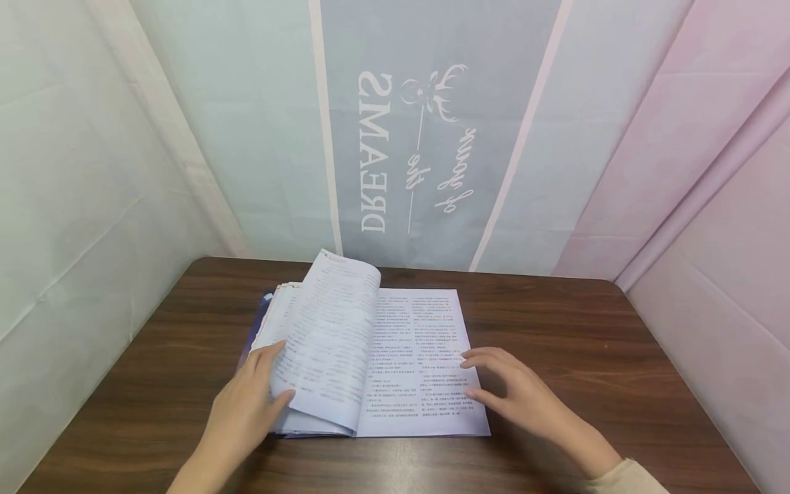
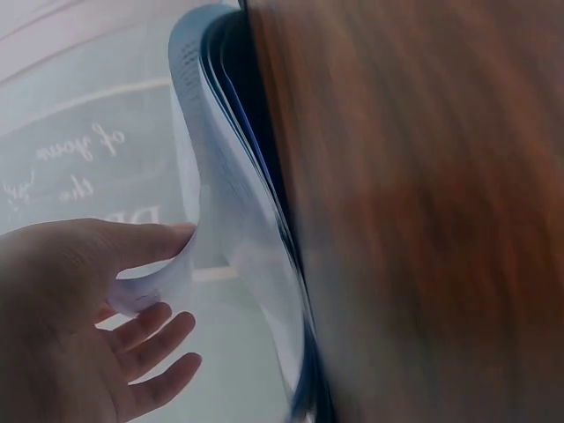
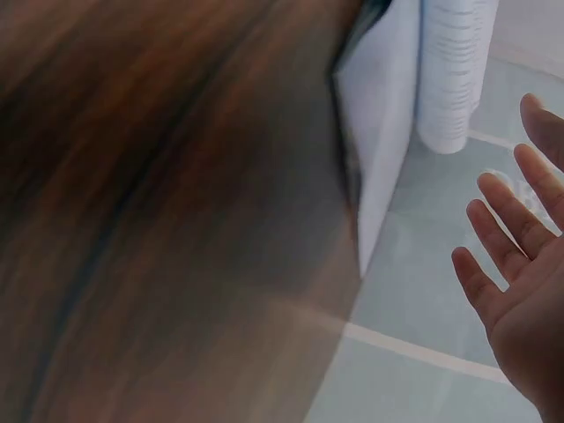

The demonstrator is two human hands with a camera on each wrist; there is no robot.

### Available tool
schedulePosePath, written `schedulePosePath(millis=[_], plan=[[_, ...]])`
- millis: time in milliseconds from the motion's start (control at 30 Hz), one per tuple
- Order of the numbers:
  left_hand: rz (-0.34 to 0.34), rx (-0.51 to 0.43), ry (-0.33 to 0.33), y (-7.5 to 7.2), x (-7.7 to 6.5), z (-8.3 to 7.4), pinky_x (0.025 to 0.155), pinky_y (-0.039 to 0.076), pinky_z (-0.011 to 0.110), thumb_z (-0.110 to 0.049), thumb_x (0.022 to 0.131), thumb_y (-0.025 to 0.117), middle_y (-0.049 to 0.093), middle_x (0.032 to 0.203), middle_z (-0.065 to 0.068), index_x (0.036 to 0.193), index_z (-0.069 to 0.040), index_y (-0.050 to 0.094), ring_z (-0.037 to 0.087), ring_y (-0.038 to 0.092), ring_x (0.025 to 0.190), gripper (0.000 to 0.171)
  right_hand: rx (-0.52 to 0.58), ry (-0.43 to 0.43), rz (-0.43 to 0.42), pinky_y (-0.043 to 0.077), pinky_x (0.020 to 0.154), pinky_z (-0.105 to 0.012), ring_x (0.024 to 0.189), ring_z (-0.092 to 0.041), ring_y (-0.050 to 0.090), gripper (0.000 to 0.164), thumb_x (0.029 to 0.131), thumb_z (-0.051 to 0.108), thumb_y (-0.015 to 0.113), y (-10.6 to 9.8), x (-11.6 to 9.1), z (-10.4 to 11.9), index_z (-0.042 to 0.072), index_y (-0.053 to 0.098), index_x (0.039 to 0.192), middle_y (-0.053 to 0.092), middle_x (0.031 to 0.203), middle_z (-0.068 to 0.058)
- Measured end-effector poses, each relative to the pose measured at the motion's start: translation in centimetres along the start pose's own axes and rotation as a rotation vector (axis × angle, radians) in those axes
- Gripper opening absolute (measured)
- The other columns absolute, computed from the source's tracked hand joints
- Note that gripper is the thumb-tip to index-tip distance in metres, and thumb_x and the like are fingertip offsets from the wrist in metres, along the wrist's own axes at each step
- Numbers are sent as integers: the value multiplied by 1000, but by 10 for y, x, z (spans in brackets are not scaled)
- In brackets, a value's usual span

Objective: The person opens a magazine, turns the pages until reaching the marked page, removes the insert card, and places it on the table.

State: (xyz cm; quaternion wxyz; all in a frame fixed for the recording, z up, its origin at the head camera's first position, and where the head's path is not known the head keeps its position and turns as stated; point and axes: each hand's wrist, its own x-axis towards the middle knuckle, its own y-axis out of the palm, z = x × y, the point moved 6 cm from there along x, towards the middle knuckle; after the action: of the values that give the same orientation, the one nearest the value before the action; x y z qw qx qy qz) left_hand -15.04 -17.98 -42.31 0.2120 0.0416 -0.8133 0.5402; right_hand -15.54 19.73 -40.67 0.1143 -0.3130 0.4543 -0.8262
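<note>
A magazine with printed text lies spread on the table. One of its pages is lifted and curves over toward the left side. My left hand pinches that page at its outer edge; in the left wrist view the page bends between the thumb and the fingers. Beside the magazine's right edge is my right hand, holding nothing, its fingers spread and loosely bent. In the right wrist view the same hand appears apart from the curved page.
The dark wood-grain table extends on both sides of the magazine. A dark blue cover edge sticks out under the left pages. Behind the table hangs a pastel cloth with white lettering, and more cloth hangs along both sides.
</note>
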Motion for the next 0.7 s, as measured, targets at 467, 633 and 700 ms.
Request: schedulePosePath(millis=[467,633,700], plan=[[187,81,-61,1,-15,35,78,54,59,-23,71,90,55,127,28,137,2,50,46,57,111,81,4,3,101,46,100,-26,116,-19,60,45,74,14,87,6,-12,-19,16,68,115,64,124,2],[218,91,-52,-1,-20,42,74,56,55,-25,69,91,57,124,27,135,3,52,43,60,105,81,-3,8,161,48,99,-31,117,-19,59,47,75,18,87,8,-15,-24,19,66,117,63,126,3],[226,98,-38,-2,-21,44,73,56,53,-26,69,91,58,123,27,133,3,53,42,61,104,80,-1,21,194,50,98,-38,118,-19,58,47,76,20,87,9,-16,-25,20,66,118,62,127,4]])
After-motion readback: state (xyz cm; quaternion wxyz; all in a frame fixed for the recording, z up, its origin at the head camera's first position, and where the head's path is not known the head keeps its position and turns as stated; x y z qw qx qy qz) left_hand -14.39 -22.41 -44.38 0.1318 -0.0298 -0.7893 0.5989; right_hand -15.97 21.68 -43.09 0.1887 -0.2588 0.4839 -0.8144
